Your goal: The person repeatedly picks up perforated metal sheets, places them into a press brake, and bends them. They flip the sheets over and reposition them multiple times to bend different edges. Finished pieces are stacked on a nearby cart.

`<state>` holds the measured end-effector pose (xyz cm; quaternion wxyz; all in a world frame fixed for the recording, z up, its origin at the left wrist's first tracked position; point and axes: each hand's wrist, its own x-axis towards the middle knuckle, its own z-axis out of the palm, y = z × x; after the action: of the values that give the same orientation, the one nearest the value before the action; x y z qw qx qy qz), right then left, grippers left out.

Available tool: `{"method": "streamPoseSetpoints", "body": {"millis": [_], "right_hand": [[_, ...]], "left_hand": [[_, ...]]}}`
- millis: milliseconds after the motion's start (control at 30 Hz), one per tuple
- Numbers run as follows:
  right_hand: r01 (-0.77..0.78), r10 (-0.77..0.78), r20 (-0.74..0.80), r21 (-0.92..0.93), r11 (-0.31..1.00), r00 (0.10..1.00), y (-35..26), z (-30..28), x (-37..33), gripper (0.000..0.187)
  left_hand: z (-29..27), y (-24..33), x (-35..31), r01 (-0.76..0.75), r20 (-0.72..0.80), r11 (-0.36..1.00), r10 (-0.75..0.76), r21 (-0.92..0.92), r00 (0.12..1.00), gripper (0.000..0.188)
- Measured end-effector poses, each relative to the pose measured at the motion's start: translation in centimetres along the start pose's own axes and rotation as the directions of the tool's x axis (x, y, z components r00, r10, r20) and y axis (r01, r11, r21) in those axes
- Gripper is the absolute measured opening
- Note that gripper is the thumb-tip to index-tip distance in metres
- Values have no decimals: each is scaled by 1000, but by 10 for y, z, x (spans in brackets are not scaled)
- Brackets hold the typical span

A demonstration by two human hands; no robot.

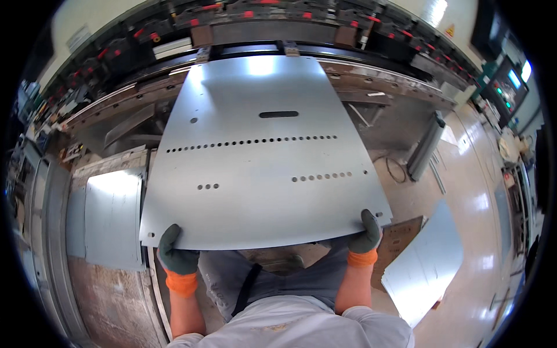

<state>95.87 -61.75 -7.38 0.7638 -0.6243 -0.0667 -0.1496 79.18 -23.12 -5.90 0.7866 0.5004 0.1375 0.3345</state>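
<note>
A large sheet-metal panel (255,203) stretches from my body to the press brake (232,32), its far edge at the machine's bed between the tools. Rows of round holes and one long slot pierce it. My left hand (176,252), in a dark green glove with an orange cuff, grips the near left corner, thumb on top and fingers hidden underneath. At the near right corner my right hand (365,235), gloved alike, holds the edge the same way. The panel looks flat.
To the left, metal sheets (113,220) lie on a worn wooden surface (110,301). More sheets (426,261) are stacked at the right beside a cardboard piece (400,238). A rolled grey tube (425,148) leans near the machine's right side. A control panel (505,90) with lit buttons stands far right.
</note>
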Motion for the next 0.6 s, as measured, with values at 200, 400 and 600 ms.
{"method": "streamPoseSetpoints", "body": {"millis": [200,400,600], "right_hand": [[-135,155,-28,360,923,987,-2,7,4,34],[-154,177,-25,382,911,984,7,3,5,40],[-175,208,-58,348,921,976,8,1,4,42]], "left_hand": [[-5,-5,-5,27,-62,996,-22,82,998,33],[-8,-17,-4,-495,242,400,535,771,809,39],[-7,-13,-10,-448,214,458,476,768,853,38]]}}
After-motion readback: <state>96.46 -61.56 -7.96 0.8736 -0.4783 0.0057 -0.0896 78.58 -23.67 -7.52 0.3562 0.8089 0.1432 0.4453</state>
